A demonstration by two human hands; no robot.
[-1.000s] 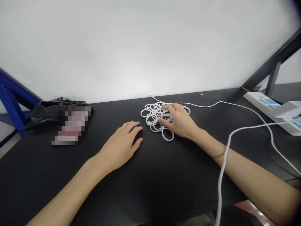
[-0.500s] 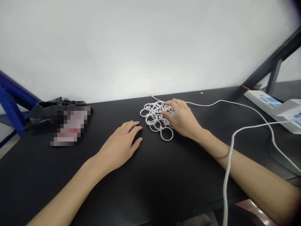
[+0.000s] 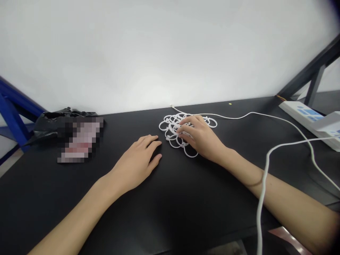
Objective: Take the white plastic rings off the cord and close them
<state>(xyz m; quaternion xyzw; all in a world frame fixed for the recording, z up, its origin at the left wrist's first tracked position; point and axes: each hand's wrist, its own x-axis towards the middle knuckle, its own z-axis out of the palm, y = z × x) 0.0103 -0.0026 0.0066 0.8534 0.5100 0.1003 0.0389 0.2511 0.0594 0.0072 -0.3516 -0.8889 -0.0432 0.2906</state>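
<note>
The right hand (image 3: 203,139) rests with fingers curled loosely on a tangled white cable (image 3: 177,131) near the black table's (image 3: 186,198) far edge; the left hand (image 3: 136,163) lies flat, holding nothing.

Right hand (image 3: 203,140) lies on the tangled white cable (image 3: 174,132), fingers curled into the loops. Left hand (image 3: 138,163) rests flat on the black table (image 3: 172,205), just beside the tangle.

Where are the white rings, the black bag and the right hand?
white rings (image 3: 171,132): head view, left side of the pile.
black bag (image 3: 47,122): head view, its crumpled left part.
right hand (image 3: 203,140): head view, back of the hand.
</note>
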